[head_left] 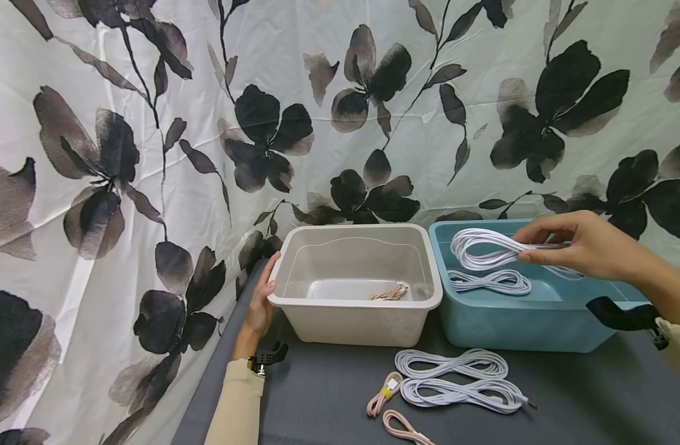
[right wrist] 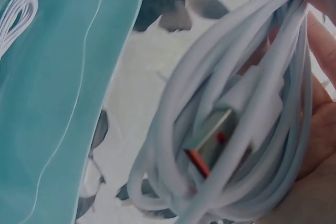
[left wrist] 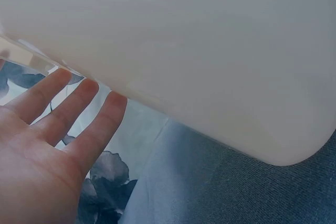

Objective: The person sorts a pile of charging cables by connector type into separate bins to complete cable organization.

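Over the blue bin (head_left: 520,327), my right hand (head_left: 582,244) pinches a coiled white USB cable (head_left: 479,248) at its tied middle. In the right wrist view a metal USB plug (right wrist: 210,142) shows among the loops. Another coiled white cable (head_left: 491,282) lies inside that bin. My left hand (head_left: 258,309) touches the left side of the beige bin (head_left: 353,324), its fingers fairly straight against the wall in the left wrist view. One small pink cable bundle (head_left: 390,293) lies on the beige bin's floor.
In front of the bins, coiled white cables (head_left: 462,395) lie on the grey tabletop (head_left: 318,389). Beside them are a pink cable with a yellow tie (head_left: 376,405) and another pink cable (head_left: 405,429). A floral curtain (head_left: 329,148) hangs behind the bins.
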`<act>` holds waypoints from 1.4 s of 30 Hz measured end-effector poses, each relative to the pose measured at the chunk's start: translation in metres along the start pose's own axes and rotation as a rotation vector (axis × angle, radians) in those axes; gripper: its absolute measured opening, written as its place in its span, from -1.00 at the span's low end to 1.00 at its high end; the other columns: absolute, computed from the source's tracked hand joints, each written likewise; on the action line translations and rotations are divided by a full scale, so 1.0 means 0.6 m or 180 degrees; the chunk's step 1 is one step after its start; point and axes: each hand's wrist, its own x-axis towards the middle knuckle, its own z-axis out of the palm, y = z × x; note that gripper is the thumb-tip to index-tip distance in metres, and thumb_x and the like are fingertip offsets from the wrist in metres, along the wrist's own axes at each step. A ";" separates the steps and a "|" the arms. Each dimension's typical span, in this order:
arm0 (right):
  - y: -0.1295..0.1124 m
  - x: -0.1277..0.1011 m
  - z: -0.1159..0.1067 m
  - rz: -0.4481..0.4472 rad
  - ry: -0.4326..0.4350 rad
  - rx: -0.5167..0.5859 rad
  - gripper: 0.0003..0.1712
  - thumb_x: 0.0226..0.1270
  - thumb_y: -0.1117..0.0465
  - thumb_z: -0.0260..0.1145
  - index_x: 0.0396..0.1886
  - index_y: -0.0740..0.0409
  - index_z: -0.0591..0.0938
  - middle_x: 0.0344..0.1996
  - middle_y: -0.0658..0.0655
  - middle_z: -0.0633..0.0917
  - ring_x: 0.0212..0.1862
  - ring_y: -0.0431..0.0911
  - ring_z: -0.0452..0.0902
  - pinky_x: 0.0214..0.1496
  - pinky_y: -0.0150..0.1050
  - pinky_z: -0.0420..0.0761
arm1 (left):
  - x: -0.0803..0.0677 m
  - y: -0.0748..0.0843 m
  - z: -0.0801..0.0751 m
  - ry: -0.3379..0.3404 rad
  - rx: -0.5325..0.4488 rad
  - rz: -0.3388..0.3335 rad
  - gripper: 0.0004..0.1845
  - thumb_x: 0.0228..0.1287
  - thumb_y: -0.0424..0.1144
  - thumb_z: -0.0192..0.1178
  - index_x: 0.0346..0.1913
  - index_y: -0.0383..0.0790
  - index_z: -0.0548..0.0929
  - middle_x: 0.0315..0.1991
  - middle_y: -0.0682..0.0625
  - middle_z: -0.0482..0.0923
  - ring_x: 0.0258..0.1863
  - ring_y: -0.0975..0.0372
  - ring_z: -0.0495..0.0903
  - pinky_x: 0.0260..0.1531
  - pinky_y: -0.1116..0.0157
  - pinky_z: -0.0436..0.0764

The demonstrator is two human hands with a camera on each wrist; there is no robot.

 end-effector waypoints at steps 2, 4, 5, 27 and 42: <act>0.011 0.011 -0.005 0.0031 -0.0024 0.0028 -0.69 0.07 0.34 0.59 -0.17 -0.04 0.81 -0.32 -0.22 0.75 -0.33 -0.26 0.55 -0.35 -0.37 0.53 | -0.001 0.001 0.000 0.0003 0.0000 -0.0004 -0.22 0.36 -0.13 -0.22 0.66 0.01 0.01 0.64 -0.07 -0.01 0.45 0.04 0.21 0.28 0.13 0.39; 0.022 0.021 -0.010 0.0061 -0.0061 0.0034 -0.70 0.10 0.33 0.57 -0.16 -0.03 0.81 -0.30 -0.24 0.74 -0.34 -0.23 0.55 -0.37 -0.36 0.52 | -0.001 0.003 0.001 -0.0002 0.0000 -0.0003 -0.22 0.36 -0.12 -0.22 0.66 0.01 0.01 0.64 -0.08 0.00 0.45 0.01 0.21 0.28 0.11 0.39; 0.028 0.025 -0.012 0.0084 -0.0082 0.0034 -0.71 0.11 0.33 0.57 -0.16 -0.02 0.81 -0.29 -0.26 0.73 -0.33 -0.23 0.55 -0.36 -0.36 0.53 | -0.001 0.003 0.001 0.0001 0.0008 -0.0002 -0.22 0.36 -0.12 -0.22 0.66 0.01 0.01 0.64 -0.09 0.00 0.45 0.00 0.21 0.27 0.10 0.39; 0.114 0.104 -0.010 0.0410 -0.0636 -0.0155 -0.64 0.26 0.09 0.51 0.01 0.11 0.77 -0.18 0.08 0.78 -0.29 -0.21 0.60 -0.26 -0.36 0.57 | -0.004 0.006 0.003 -0.0011 0.0014 0.0019 -0.22 0.36 -0.16 -0.22 0.67 0.00 0.01 0.65 -0.09 -0.02 0.46 0.03 0.20 0.30 0.13 0.37; 0.161 0.132 0.022 0.0484 -0.0846 -0.0092 -0.65 0.27 0.08 0.50 -0.01 0.14 0.78 -0.15 0.15 0.77 -0.19 -0.06 0.67 -0.08 0.03 0.71 | 0.002 0.007 0.006 0.0005 0.0036 0.0019 -0.22 0.36 -0.14 -0.22 0.66 -0.01 0.01 0.65 -0.09 -0.03 0.46 0.06 0.20 0.29 0.10 0.37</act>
